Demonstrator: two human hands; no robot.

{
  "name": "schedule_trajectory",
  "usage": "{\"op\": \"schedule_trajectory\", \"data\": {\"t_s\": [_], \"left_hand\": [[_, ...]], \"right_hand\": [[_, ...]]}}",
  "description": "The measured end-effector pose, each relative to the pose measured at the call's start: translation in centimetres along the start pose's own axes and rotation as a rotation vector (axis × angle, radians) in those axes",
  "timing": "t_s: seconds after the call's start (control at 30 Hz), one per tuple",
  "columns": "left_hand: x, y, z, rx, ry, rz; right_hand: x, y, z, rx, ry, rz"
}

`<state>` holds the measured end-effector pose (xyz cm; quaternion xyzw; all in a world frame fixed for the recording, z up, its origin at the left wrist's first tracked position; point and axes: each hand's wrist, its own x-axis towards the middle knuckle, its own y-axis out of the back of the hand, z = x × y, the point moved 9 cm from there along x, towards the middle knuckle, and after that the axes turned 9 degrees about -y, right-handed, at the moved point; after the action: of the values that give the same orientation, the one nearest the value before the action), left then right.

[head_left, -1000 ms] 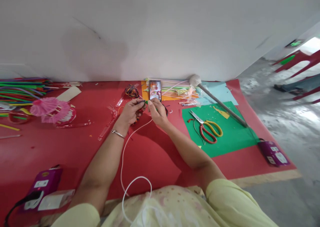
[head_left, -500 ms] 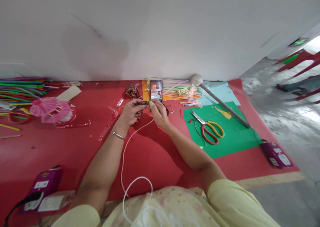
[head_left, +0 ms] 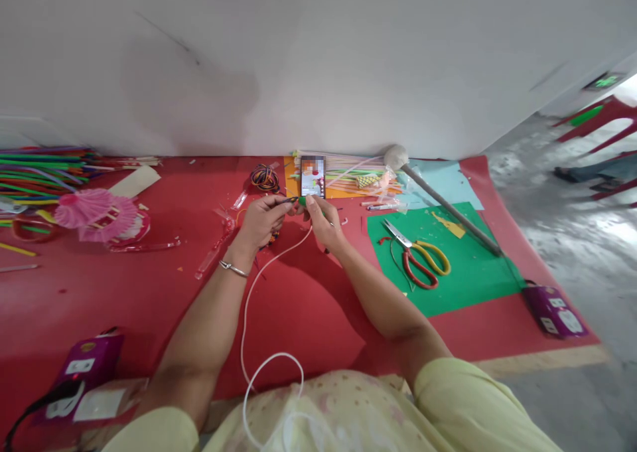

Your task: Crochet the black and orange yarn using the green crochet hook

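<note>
Over the red table, my left hand (head_left: 263,221) is closed in a pinch on a thin dark cord (head_left: 288,200). Its tip meets a small green object (head_left: 302,201) that my right hand (head_left: 322,218) grips between thumb and fingers; its kind is too small to make out. Both hands almost touch in front of an upright-looking phone (head_left: 312,175) with a lit screen. Below the left hand lies a partly hidden multicoloured cord piece (head_left: 273,238). A coil of dark and coloured cord (head_left: 264,178) rests just beyond that hand. A white cable (head_left: 251,293) runs beneath the hands towards my body.
Scissors (head_left: 418,254) with red and yellow handles lie on a green sheet (head_left: 462,293) at right. A stick with a round white head (head_left: 438,200) crosses it. Purple boxes (head_left: 553,310) stand near the edges. Left are a pink paper fan-like craft (head_left: 102,216) and pipe cleaners (head_left: 40,173).
My right hand has shifted slightly right, and more of the green object shows. The left hand keeps its pinch on the cord. The view has tilted a little.
</note>
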<state>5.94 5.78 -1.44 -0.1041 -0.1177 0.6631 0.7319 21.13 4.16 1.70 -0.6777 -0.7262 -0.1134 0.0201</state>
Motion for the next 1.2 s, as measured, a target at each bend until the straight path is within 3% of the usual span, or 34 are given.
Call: {"op": "schedule_trajectory", "data": {"t_s": [0.2,0.43,0.53,0.73,1.03,1.2], "left_hand": [[0.3,1.3,-0.4,0.083,-0.051,0.061],[0.5,1.4,-1.0,0.082,-0.064,0.015],[0.5,1.1,-0.9,0.102,-0.079,-0.008],[0.2,0.5,-1.1,0.111,-0.061,-0.03],[0.6,1.2,-0.6,0.138,-0.114,0.012],[0.6,0.9,-0.7,0.035,-0.057,-0.026]], "right_hand": [[0.6,1.0,1.5,0.053,-0.104,0.032],[1.4,0.3,2.9,0.277,-0.187,-0.05],[1.4,0.1,2.5,0.275,-0.172,-0.048],[1.0,0.8,1.6,0.211,-0.061,0.094],[1.2,1.2,2.3,0.15,-0.029,0.084],[1.1,1.2,2.1,0.058,-0.004,0.076]]}}
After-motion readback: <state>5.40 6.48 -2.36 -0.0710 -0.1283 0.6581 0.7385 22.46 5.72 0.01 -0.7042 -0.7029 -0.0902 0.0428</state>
